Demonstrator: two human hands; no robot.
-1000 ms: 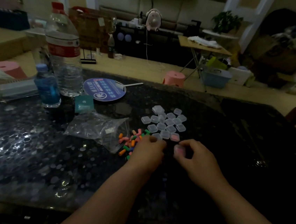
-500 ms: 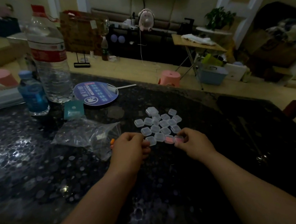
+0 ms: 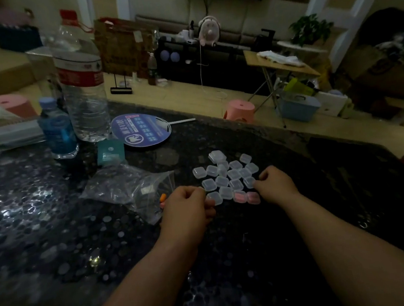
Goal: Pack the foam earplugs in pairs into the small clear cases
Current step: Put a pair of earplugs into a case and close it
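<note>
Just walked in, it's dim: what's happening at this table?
A person is packing foam earplugs into small clear cases. Two cases at the cluster's near edge show pink inside. The left hand is curled over the loose earplugs beside a plastic bag; the right hand is at the cluster's right edge. What either holds is unclear.

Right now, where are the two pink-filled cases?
In the head view, the two pink-filled cases sit side by side at the near edge of the clear case cluster, just left of the right hand.
</note>
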